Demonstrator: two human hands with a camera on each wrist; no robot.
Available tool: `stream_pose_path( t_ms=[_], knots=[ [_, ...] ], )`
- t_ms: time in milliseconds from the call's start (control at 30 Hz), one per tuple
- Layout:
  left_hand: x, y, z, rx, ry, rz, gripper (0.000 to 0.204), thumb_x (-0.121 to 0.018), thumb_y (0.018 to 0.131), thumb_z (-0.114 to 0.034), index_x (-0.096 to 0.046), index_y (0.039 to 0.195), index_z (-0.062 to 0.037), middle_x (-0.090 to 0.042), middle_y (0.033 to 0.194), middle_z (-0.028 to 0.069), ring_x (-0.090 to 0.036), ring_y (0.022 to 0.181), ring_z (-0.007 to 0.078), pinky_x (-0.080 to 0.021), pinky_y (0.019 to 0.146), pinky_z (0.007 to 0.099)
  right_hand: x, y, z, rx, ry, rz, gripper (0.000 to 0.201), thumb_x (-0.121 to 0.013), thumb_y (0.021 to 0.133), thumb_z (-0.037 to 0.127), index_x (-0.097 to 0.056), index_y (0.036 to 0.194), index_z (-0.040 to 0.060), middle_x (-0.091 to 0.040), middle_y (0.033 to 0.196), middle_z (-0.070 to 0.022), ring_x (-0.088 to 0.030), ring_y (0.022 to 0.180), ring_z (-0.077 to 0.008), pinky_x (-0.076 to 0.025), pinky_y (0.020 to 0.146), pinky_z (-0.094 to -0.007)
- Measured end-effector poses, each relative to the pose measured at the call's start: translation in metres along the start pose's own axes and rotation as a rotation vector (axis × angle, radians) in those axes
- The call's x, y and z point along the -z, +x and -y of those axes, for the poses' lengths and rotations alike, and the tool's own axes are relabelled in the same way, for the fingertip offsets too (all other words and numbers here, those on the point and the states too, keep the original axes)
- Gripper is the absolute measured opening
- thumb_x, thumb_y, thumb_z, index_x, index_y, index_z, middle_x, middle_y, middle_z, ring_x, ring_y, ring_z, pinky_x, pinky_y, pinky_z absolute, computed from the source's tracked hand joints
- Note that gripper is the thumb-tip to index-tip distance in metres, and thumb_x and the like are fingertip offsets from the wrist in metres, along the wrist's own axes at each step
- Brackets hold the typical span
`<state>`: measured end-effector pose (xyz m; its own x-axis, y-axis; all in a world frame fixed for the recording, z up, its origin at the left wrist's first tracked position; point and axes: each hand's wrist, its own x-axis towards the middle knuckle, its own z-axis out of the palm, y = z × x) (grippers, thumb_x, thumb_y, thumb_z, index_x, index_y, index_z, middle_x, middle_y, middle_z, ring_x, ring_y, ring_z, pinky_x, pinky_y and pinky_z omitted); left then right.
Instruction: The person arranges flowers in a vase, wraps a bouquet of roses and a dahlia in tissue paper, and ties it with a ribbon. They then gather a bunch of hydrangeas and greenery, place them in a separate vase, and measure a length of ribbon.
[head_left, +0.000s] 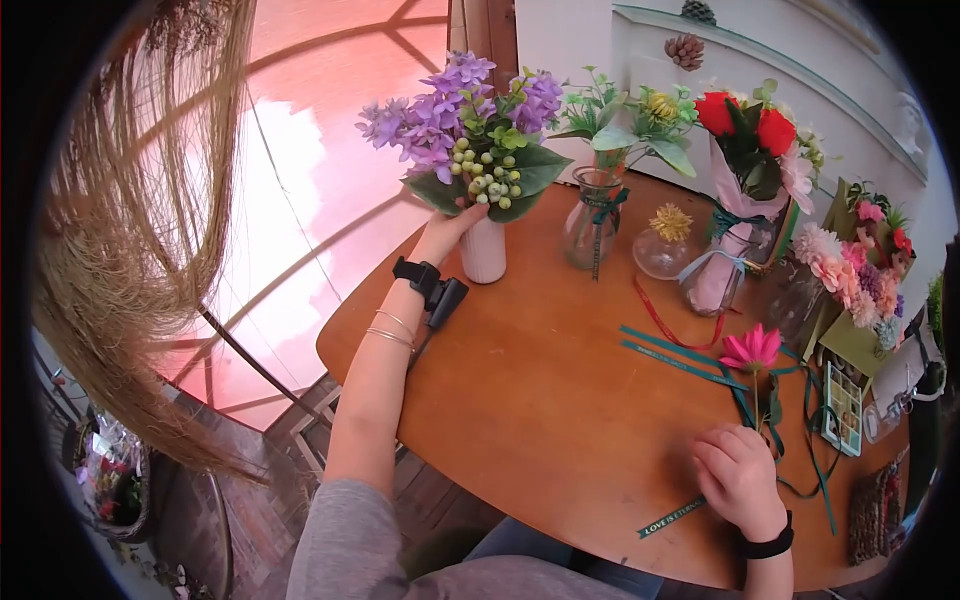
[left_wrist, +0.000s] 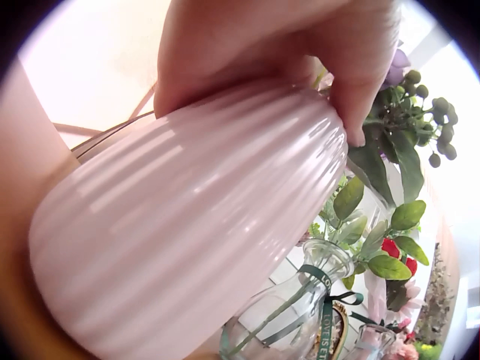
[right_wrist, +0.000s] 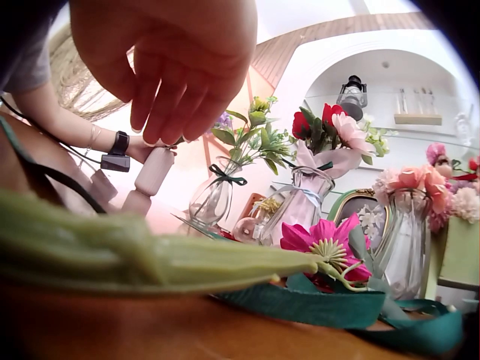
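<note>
At the table's far left edge, my left hand [head_left: 452,230] grips a white ribbed vase [head_left: 485,252] near its rim. In the left wrist view the thumb [left_wrist: 354,112] lies against the vase's top. Purple flowers [head_left: 430,125], green berries [head_left: 487,178] and broad leaves rise from the vase. My right hand [head_left: 738,475] is low over the table's front right, its fingers loosely bent and holding nothing. Just beyond it is a bright pink artificial flower [head_left: 752,348]; its thick green stem [right_wrist: 187,262] crosses below the hand in the right wrist view.
Behind stand a glass vase [head_left: 590,232] of greenery, a round glass vase [head_left: 660,252] and a wrapped red bouquet [head_left: 735,215]. Green ribbons [head_left: 680,362] and a red ribbon [head_left: 660,322] lie on the wooden table [head_left: 520,400]. Dried strands [head_left: 130,260] hang at left.
</note>
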<state>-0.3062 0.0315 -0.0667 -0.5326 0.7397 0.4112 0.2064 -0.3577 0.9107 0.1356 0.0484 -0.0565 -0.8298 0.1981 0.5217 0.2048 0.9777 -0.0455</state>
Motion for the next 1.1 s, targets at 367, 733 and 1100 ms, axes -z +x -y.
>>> stream_pose_path(
  t_ms=[367,733,1100],
  knots=[
    [0.01,0.004,0.006,0.085,0.018,-0.001,0.049,-0.064,0.073,-0.024,-0.044,0.113,-0.0058,-0.049,0.108,0.0027,-0.046,0.1,0.0141,-0.038,0.082,0.0311,-0.002,-0.001,0.0,0.004,0.027,0.012,0.018,-0.06,0.06,0.003,-0.056,0.078,0.0033,-0.055,0.078,-0.008,-0.054,0.072,-0.024,-0.042,0.061,-0.0332],
    [0.012,0.005,0.005,0.074,0.006,0.042,0.049,-0.063,0.072,-0.019,-0.042,0.115,-0.005,-0.049,0.11,0.0034,-0.045,0.103,0.0152,-0.036,0.087,0.0314,-0.004,-0.002,0.001,-0.015,0.05,0.011,0.018,-0.061,0.06,0.003,-0.056,0.077,0.0037,-0.055,0.076,-0.0075,-0.053,0.071,-0.024,-0.042,0.061,-0.0326],
    [0.01,0.007,0.015,0.074,-0.138,0.011,0.044,-0.059,0.077,-0.018,-0.042,0.114,-0.0017,-0.049,0.11,0.0044,-0.047,0.1,0.0155,-0.038,0.084,0.03,-0.004,-0.002,0.001,0.003,0.057,0.016,0.017,-0.061,0.06,0.003,-0.057,0.077,0.0038,-0.055,0.076,-0.0072,-0.054,0.071,-0.023,-0.043,0.061,-0.0322]
  ],
)
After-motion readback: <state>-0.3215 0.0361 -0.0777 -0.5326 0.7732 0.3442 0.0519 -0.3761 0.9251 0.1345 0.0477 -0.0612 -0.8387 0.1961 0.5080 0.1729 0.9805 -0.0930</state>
